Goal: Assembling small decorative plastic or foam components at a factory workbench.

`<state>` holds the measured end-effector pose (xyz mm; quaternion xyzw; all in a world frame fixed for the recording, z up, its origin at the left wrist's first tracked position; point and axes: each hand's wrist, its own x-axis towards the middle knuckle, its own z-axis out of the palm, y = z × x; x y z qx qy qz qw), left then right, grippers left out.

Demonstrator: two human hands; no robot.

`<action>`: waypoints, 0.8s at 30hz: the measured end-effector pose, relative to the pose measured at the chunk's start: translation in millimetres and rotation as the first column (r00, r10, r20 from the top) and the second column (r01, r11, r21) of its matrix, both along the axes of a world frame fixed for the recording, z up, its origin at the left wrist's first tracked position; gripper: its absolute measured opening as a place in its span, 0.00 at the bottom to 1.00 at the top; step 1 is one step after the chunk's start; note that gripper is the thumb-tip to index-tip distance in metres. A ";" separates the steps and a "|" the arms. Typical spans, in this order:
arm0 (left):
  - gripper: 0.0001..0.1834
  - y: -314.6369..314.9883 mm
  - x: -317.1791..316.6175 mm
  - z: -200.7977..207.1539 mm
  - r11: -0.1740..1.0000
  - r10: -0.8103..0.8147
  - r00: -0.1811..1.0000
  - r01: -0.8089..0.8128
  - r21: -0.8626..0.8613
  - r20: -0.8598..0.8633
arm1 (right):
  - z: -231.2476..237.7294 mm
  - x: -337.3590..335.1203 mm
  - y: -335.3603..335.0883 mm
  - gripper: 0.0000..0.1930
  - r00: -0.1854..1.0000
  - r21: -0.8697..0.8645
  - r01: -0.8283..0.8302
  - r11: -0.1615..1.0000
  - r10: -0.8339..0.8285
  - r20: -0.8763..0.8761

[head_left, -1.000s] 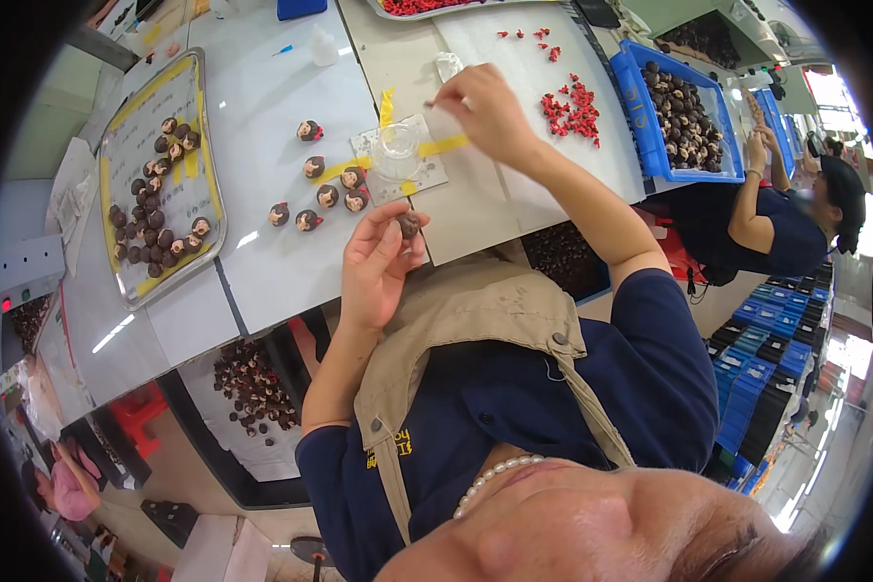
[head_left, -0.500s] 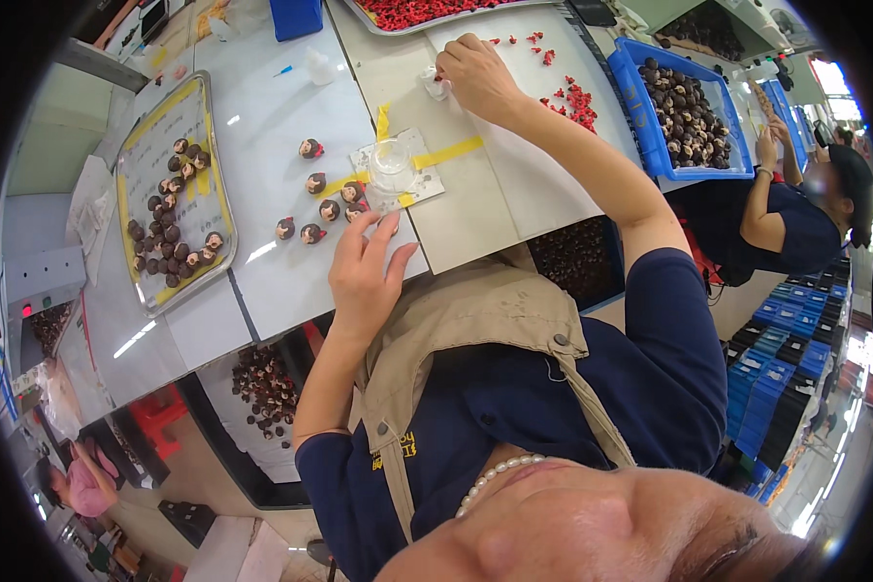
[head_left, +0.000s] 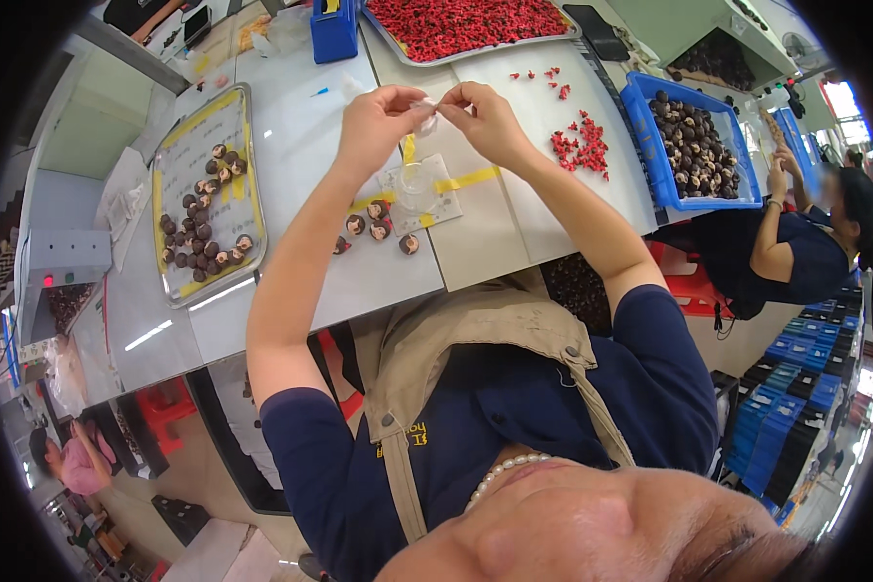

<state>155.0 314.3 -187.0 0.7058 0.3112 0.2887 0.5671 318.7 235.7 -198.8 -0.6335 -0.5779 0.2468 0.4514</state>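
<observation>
My left hand [head_left: 376, 128] and my right hand [head_left: 480, 118] meet above the far middle of the table. Between the left thumb and fingers is a crumpled white wad [head_left: 423, 107], which looks like tissue or cloth. The right hand's fingertips pinch close beside the wad; what they hold is too small to make out. Nearer me, a clear round dish [head_left: 416, 187] stands on a white tile [head_left: 448, 204] fixed with yellow tape [head_left: 470, 178]. Several small brown-haired doll heads [head_left: 379, 230] lie left of the tile, one at its near edge.
Loose red pieces [head_left: 582, 147] lie at right, and a tray [head_left: 470, 55] of them stands at the far edge. A blue crate [head_left: 694, 202] of doll heads is beyond. At left lies a metal tray [head_left: 254, 165] with doll heads. A co-worker [head_left: 800, 252] sits at right.
My left hand has moved from the doll heads up to the white wad by my right hand. The right hand has turned and now pinches beside it. The whole view has shifted slightly.
</observation>
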 end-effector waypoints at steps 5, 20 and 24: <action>0.10 3.5 -0.1 -1.1 0.997 0.046 0.986 -0.034 -0.074 0.159 | -14.2 10.8 8.8 0.07 0.775 -0.076 -0.151 0.986 0.071 -0.628; 0.11 -7.6 5.2 15.8 0.973 0.102 0.976 -0.058 -0.222 0.194 | -7.1 -0.2 -2.3 0.11 0.905 -0.011 -0.057 0.998 0.047 -0.422; 0.10 -6.3 6.1 16.5 0.971 0.098 0.970 -0.044 -0.235 0.222 | -8.3 -0.4 -1.9 0.10 0.911 -0.004 -0.042 0.999 0.037 -0.411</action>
